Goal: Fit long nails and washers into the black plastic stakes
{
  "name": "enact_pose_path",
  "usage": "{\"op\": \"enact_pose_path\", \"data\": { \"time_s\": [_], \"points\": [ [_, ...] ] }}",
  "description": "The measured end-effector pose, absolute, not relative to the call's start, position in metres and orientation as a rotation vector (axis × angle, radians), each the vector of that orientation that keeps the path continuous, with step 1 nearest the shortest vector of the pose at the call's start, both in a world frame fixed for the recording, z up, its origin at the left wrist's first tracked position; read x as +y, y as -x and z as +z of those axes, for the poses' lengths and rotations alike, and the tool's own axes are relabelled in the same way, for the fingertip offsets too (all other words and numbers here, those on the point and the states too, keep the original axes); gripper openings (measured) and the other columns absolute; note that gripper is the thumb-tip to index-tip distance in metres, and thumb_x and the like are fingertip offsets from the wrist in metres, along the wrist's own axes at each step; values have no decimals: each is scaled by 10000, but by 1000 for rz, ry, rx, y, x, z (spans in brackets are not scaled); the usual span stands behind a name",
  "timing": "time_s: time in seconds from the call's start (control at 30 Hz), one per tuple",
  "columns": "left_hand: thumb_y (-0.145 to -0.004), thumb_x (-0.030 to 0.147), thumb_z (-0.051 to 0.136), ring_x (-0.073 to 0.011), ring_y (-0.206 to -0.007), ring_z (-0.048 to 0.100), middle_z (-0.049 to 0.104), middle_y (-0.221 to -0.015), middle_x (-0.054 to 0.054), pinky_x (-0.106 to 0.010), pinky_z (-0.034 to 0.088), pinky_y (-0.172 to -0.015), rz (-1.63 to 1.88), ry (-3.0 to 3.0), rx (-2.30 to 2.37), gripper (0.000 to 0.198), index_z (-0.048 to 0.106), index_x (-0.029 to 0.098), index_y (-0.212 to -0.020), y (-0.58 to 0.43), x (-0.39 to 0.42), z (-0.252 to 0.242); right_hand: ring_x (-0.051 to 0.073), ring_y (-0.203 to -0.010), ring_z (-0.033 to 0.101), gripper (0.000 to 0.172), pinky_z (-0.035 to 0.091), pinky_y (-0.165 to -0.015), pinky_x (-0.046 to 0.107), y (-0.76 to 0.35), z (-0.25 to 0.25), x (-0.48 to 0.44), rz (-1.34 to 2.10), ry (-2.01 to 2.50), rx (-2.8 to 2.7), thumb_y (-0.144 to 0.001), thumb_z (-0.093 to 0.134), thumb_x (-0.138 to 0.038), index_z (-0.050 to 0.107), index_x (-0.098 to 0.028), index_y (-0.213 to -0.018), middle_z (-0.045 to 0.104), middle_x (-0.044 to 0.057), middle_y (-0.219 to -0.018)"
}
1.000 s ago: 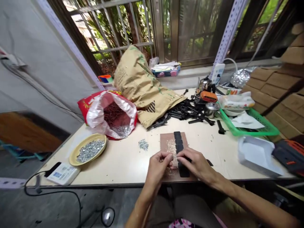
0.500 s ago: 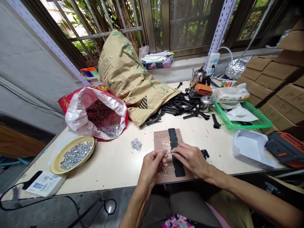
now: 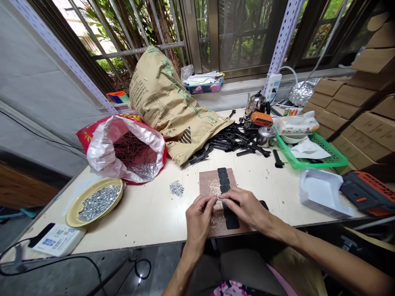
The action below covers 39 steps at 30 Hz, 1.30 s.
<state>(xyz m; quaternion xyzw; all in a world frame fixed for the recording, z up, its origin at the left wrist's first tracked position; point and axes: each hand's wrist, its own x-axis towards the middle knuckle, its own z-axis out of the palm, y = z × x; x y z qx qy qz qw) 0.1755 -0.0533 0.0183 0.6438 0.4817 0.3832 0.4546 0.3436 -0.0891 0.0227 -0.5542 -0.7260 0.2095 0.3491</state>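
My left hand (image 3: 200, 211) and my right hand (image 3: 248, 206) meet over a brown board (image 3: 207, 177), their fingertips pinched and almost touching. Between them shows a small, thin silvery piece (image 3: 219, 197), too small to name more exactly. Both hands are closed on it. Under and beside my right hand a row of black rounded-square pads (image 3: 224, 181) runs along the board, partly covered by my fingers. Many tiny pale bits (image 3: 214, 186) lie scattered left of the pads. A little heap of shiny metal pieces (image 3: 177, 188) rests on the table, left of the board.
At left are a yellow bowl (image 3: 71, 213) of metal pieces and a red-and-white bag (image 3: 92, 150) of brown screw-like pieces. Behind, a paper sack (image 3: 163, 98) lies by black plastic parts (image 3: 228, 139). A green basket (image 3: 341, 160), white tray (image 3: 321, 193) and cordless tool (image 3: 367, 193) stand right.
My fingertips have drawn closer together, so less of the silvery piece shows between them. My left fingers are more folded in. The whole view has shifted slightly.
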Motion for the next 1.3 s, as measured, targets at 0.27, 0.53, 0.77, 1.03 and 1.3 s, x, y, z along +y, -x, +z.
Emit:
{"op": "enact_pose_path", "data": {
  "time_s": [0.27, 0.53, 0.77, 1.03, 1.3],
  "points": [
    [-805, 337, 587, -147, -631, 563, 641, -719, -32, -233, 423, -614, 940, -1771, 1155, 179, 710, 207, -791, -177, -55, 25, 131, -746, 584, 110, 433, -678, 229, -348, 31, -89, 658, 1466, -1805, -871, 551, -234, 651, -190, -855, 641, 2, -807],
    [-752, 489, 600, -113, -495, 500, 557, -551, 13, -215, 427, -504, 864, -1310, 1143, 352, 643, 143, -704, -185, -54, 32, 138, -742, 547, 184, 398, -658, 237, -336, 29, -96, -69, 1580, -2000, -933, 447, -224, 625, -207, -891, 568, 27, -779],
    [-793, 437, 576, -107, -536, 511, 560, -586, 34, -202, 412, -568, 906, -1528, 1165, 264, 633, 184, -744, -182, -55, 30, 125, -767, 572, 154, 430, -680, 219, -339, 25, -94, 230, 1510, -1948, -938, 444, -232, 595, -208, -962, 588, 18, -848],
    [-765, 451, 598, -97, -487, 500, 580, -614, 12, -202, 407, -470, 742, -1333, 1044, 306, 582, 157, -686, -182, -47, 24, 129, -762, 567, 191, 413, -670, 231, -341, 21, -98, 222, 1554, -2013, -951, 407, -243, 593, -202, -945, 591, 17, -838],
    [-808, 480, 531, -99, -461, 498, 552, -521, 10, -204, 417, -472, 675, -1332, 1036, 374, 602, 140, -667, -179, -45, 15, 121, -731, 569, 164, 394, -646, 231, -343, 12, -95, 146, 1567, -2009, -933, 445, -232, 606, -212, -908, 602, 3, -811]
  ]
}}
